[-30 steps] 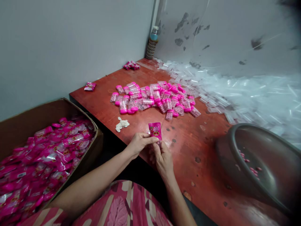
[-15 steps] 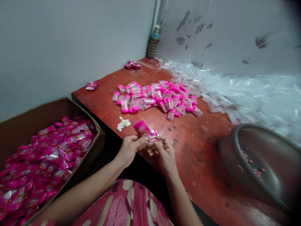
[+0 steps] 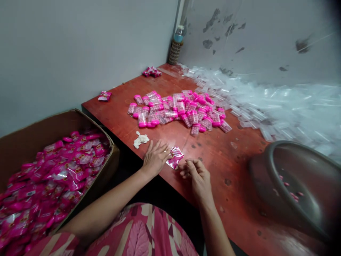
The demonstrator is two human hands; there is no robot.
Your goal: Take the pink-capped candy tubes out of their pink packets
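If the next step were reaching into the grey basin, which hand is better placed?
Probably the right hand: it is on the basin side of the pink packaging and clearly nearer. The left hand is farther away, fingers spread at the packaging's left edge.

A scuffed red table (image 3: 226, 153) carries a heap of small pink-capped clear bottles (image 3: 180, 108). Right of the heap lie clear plastic pieces (image 3: 287, 110) and, nearer, a round grey basin (image 3: 268, 188); in front, shiny pink sachets (image 3: 176, 157) and a crumpled white lump (image 3: 141, 139).
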